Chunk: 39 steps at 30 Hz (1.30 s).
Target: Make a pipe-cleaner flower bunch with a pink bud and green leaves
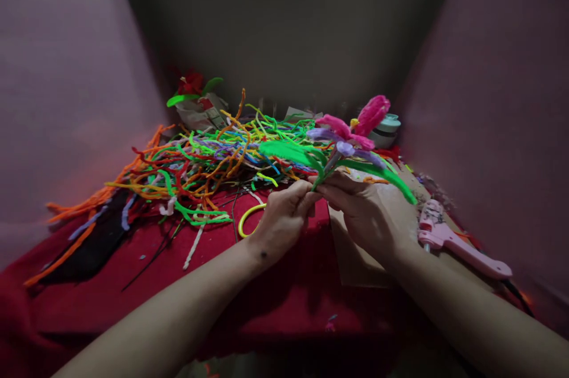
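Both hands meet at the base of a pipe-cleaner flower (pixel 349 135), held upright above the table. Its petals are pink and lilac around a small yellow centre, with long green leaves spreading left and right. My left hand (pixel 284 212) is closed, its thumb and fingers pinching the bottom of the green stem. From the other side, the fingers of my right hand (pixel 367 206) are pressed together on the same stem. The fingertips partly hide the stem's lower end. Just behind my left wrist shows the yellow handle loop (pixel 249 219) of what looks like scissors.
A large tangled heap of coloured pipe cleaners (pixel 213 159) covers the table's back left. A pink glue gun (pixel 462 244) lies at right beside a brown board (pixel 355 253). Behind stand a red flower (pixel 191 83) and a pale-lidded jar (pixel 387 126). Red cloth (pixel 267 307) covers the table.
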Each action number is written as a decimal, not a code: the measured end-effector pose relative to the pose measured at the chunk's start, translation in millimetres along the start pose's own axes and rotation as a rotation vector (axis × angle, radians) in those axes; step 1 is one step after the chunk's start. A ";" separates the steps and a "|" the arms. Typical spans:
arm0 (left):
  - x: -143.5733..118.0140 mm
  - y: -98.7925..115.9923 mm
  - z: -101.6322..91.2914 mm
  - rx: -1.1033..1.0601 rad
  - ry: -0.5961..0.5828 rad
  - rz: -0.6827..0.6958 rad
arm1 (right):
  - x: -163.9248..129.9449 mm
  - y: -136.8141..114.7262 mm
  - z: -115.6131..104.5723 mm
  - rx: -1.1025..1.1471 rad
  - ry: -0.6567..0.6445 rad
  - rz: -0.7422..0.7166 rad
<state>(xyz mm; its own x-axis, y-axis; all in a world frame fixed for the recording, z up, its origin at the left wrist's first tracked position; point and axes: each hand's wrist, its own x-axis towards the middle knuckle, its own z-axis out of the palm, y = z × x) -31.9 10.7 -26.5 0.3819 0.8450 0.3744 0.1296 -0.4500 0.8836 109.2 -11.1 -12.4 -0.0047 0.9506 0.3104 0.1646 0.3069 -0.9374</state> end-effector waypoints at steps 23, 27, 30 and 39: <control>-1.4 -2.8 3.1 -1.165 -0.488 -0.361 | 4.1 10.3 -0.2 0.467 -0.205 -0.002; 2.7 -1.4 -2.3 -0.943 -0.462 -0.338 | 4.1 15.2 2.9 0.457 -0.143 0.048; 5.5 1.9 -4.7 -0.488 -0.273 -0.230 | 6.2 21.9 6.1 0.431 -0.051 0.053; -2.6 -2.2 3.9 -0.110 0.080 -0.072 | -0.4 15.0 7.2 0.189 0.095 -0.107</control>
<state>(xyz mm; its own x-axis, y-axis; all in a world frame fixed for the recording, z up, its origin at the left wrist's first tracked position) -29.6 8.4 -30.5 0.3006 0.8963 0.3260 0.0515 -0.3566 0.9328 104.6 -6.6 -27.7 0.0826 0.9061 0.4149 -0.0198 0.4178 -0.9083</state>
